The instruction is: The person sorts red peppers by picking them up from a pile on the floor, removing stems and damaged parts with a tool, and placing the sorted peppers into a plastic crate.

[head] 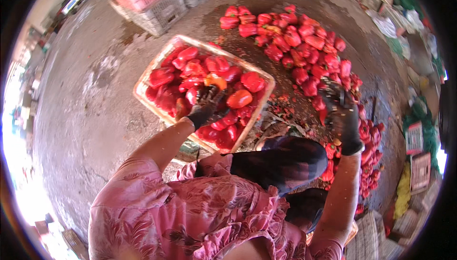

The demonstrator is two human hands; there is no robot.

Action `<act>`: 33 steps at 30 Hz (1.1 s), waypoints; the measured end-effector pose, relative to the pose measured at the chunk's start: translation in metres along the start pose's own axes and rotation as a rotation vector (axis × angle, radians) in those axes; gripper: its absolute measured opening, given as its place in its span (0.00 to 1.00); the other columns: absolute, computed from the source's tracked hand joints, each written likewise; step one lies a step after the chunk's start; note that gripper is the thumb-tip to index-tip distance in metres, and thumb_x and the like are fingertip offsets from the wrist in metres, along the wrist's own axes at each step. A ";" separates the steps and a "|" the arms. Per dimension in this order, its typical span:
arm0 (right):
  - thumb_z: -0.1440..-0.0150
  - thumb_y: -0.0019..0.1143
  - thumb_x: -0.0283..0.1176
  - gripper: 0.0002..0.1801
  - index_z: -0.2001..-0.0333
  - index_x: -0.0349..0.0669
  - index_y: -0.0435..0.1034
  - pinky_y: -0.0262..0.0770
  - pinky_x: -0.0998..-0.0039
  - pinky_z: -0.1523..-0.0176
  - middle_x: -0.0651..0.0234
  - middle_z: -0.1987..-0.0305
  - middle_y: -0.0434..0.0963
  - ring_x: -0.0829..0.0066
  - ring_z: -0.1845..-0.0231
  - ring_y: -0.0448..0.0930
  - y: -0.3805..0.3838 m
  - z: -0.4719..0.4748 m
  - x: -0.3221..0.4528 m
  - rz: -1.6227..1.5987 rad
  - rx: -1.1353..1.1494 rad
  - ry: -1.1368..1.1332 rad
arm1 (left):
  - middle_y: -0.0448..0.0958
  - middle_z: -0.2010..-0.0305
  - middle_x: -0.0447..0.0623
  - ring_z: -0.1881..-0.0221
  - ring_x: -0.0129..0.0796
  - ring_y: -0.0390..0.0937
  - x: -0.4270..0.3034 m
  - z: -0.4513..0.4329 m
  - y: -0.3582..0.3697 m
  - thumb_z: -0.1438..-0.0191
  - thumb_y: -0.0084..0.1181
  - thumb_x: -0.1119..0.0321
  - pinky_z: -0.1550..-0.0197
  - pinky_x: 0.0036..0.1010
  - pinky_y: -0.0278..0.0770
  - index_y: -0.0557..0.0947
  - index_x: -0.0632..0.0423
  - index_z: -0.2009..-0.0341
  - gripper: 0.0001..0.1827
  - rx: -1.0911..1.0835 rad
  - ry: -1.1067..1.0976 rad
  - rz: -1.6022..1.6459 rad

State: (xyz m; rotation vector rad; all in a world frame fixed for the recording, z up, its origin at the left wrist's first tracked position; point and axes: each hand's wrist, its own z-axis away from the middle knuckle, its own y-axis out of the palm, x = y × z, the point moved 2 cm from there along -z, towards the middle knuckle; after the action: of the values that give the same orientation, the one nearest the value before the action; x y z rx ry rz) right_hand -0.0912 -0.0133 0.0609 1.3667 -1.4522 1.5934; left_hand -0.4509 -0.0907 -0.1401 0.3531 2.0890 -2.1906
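Note:
My left hand point(206, 105), in a dark wet glove, reaches into a pale plastic crate point(154, 68) heaped with red bell peppers point(192, 69). Its fingers look spread, just short of a yellow-orange bell pepper point(215, 80); no pepper shows in its grip. An orange-red pepper point(239, 98) lies to the right of these fingers. On the other side, my right hand point(337, 108), also in a dark glove flecked with pale bits, is over the near edge of a pile of red bell peppers point(303, 45) on the floor. Blur and the glove hide whether it holds anything.
Stacked pink and grey plastic crates point(157, 6) stand at the back left. More red peppers point(369, 153) lie beyond my right forearm. Pepper scraps point(282, 108) litter the wet concrete floor point(89, 117) between crate and pile. Crates and netting point(421, 124) line the right side.

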 end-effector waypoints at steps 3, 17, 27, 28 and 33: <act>0.44 0.50 0.27 0.17 0.50 0.36 0.67 0.70 0.78 0.63 0.64 0.54 0.75 0.80 0.65 0.73 -0.076 0.043 -0.015 -0.126 -0.228 0.050 | 0.47 0.35 0.69 0.33 0.63 0.41 0.001 -0.012 0.009 0.49 0.45 0.41 0.35 0.52 0.37 0.52 0.51 0.36 0.42 -0.015 0.043 0.014; 0.40 0.37 0.32 0.20 0.46 0.39 0.62 0.66 0.85 0.79 0.54 0.49 0.73 0.84 0.80 0.70 -0.282 0.291 -0.125 -0.598 -1.010 -0.029 | 0.68 0.45 0.47 0.46 0.32 0.67 -0.230 -0.137 -0.105 0.40 0.44 0.66 0.44 0.29 0.65 0.64 0.55 0.40 0.23 0.390 0.483 1.238; 0.42 0.42 0.40 0.22 0.46 0.41 0.63 0.74 0.76 0.72 0.54 0.59 0.76 0.70 0.76 0.76 -0.264 0.169 -0.124 -0.484 -0.975 -0.188 | 0.74 0.66 0.44 0.74 0.24 0.73 -0.568 -0.100 -0.007 0.46 0.54 0.55 0.74 0.21 0.72 0.72 0.53 0.55 0.19 1.134 0.687 1.124; 0.44 0.44 0.36 0.22 0.47 0.40 0.63 0.75 0.75 0.68 0.55 0.57 0.76 0.71 0.71 0.77 -0.271 0.176 -0.137 -0.545 -0.916 -0.124 | 0.75 0.67 0.44 0.74 0.24 0.73 -0.577 -0.105 0.012 0.47 0.56 0.55 0.73 0.21 0.73 0.73 0.53 0.58 0.18 1.192 0.540 1.073; 0.45 0.47 0.31 0.16 0.54 0.39 0.68 0.72 0.72 0.69 0.64 0.67 0.74 0.74 0.71 0.76 -0.262 0.235 -0.250 0.071 -0.779 0.203 | 0.75 0.69 0.44 0.73 0.26 0.74 -0.594 -0.124 0.141 0.47 0.55 0.59 0.70 0.24 0.74 0.75 0.52 0.59 0.14 1.568 0.439 1.109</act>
State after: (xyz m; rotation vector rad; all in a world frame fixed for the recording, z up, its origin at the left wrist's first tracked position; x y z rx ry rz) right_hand 0.2916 -0.1207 -0.1063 0.6871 -1.7366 0.9785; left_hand 0.1696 -0.0301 -0.1450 1.5719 -0.4092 -2.3083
